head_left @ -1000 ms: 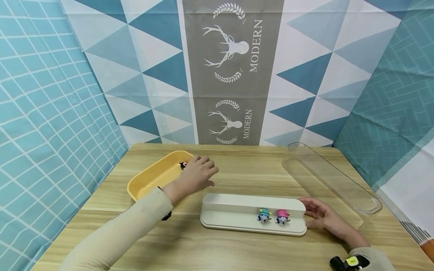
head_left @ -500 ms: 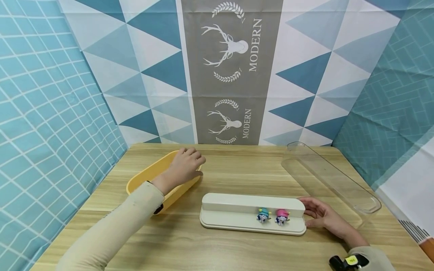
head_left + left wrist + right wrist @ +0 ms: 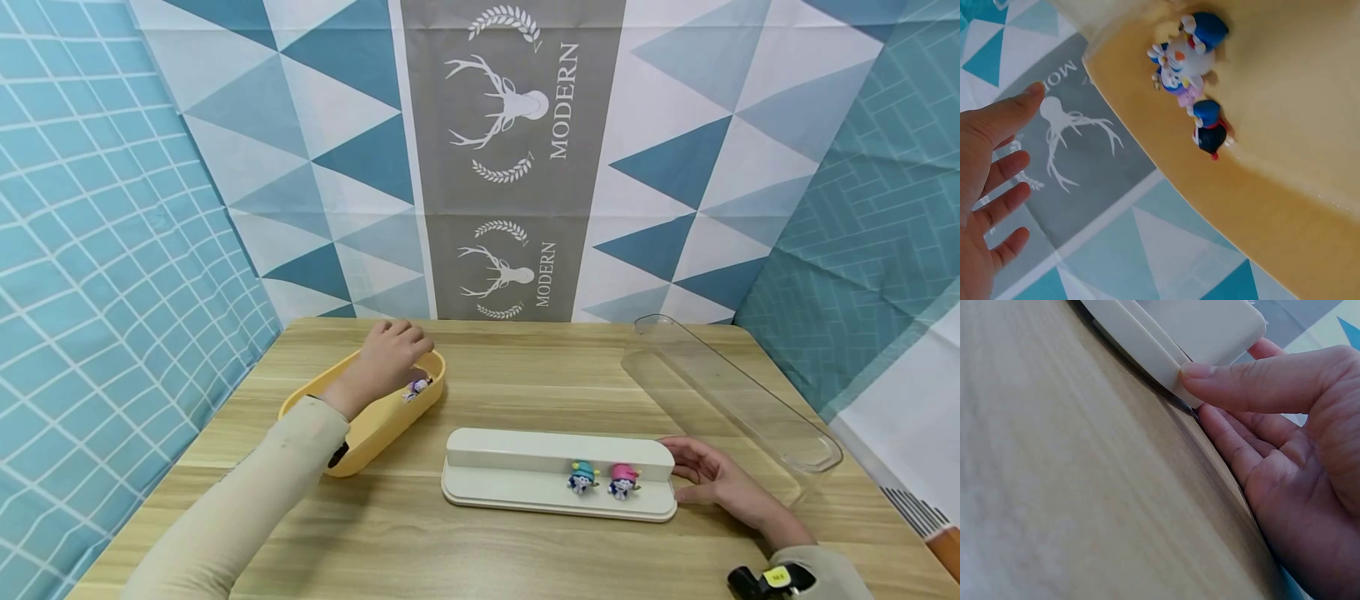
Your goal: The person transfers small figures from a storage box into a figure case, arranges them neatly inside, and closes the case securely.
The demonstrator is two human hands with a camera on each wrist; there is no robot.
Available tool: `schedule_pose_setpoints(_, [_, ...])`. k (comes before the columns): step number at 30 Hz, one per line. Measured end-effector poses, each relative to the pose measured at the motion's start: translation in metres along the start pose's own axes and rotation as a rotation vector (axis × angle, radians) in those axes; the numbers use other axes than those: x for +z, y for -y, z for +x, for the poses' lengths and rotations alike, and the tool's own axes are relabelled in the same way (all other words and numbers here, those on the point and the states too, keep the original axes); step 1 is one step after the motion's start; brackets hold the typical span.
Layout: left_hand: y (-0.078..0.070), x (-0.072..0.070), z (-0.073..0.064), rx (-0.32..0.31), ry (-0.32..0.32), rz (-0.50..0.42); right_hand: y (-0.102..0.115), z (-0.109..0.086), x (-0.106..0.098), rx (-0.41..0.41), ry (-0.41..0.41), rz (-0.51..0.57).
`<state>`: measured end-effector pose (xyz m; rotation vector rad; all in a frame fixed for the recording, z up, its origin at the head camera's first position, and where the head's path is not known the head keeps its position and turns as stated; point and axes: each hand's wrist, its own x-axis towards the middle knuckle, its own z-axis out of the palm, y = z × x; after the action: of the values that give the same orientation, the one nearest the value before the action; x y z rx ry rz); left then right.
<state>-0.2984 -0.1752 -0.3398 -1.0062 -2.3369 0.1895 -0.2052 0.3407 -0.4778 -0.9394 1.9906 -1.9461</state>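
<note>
Left hand [image 3: 381, 367], fingers relaxed, parted and holding nothing, is near the tray [image 3: 390, 437], left of the stand [image 3: 510, 486]; right hand [image 3: 716, 483] pinches the stand's right end, presumably to steady it. Glossy toys [image 3: 1191, 59], blue, white and pink, cluster in the tray; a teal-capped toy [image 3: 582, 477] and pink-capped toy [image 3: 623, 482] occupy the stand's right half.
</note>
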Motion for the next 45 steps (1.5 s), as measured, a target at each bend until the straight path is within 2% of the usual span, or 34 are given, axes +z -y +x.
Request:
schedule_pose_setpoints(8, [0.012,0.003,-0.004,-0.083,0.128,-0.023,0.001,0.0,0.0,-0.009,0.003,0.006])
schedule_pose_setpoints(15, [0.023,0.011,-0.008,-0.106,0.132,-0.012,0.0,0.0,-0.001,-0.015,0.002,-0.002])
schedule_pose_setpoints(22, [0.03,0.016,-0.01,-0.155,0.154,-0.02,0.0,-0.001,-0.001,-0.015,0.004,0.0])
schedule_pose_setpoints(37, [0.037,0.027,-0.009,-0.238,0.222,-0.007,-0.001,-0.001,-0.001,0.011,-0.011,-0.006])
schedule_pose_setpoints(40, [0.037,0.031,-0.009,-0.261,0.248,0.003,0.0,-0.001,0.0,0.015,-0.011,-0.005])
schedule_pose_setpoints(45, [0.036,0.039,-0.009,-0.296,0.327,0.028,0.001,-0.001,0.0,0.014,-0.009,-0.003])
